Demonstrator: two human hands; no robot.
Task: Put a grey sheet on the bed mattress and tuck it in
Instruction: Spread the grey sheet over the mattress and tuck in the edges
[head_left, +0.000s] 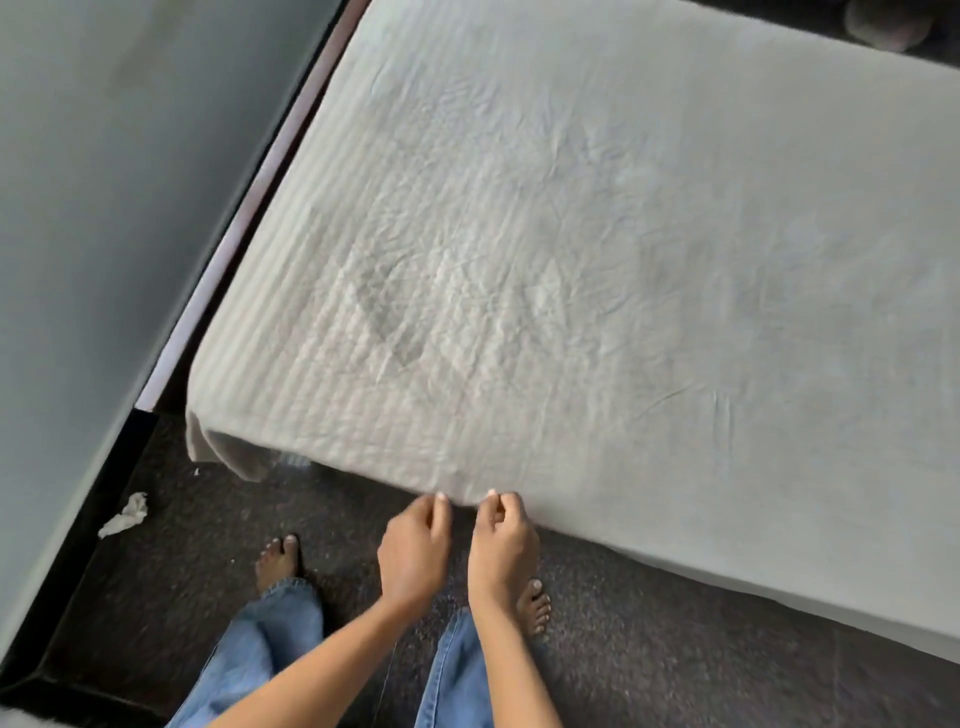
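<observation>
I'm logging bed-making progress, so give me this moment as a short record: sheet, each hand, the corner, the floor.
sheet: grey sheet spread out, creased
left: left hand pinches the sheet's near edge
right: right hand pinches the same edge, close beside the left
corner: sheet corner at the near left hangs loose, not tucked
floor: dark floor; crumpled white scrap lies near the wall
tuck status: near edge not yet tucked
</observation>
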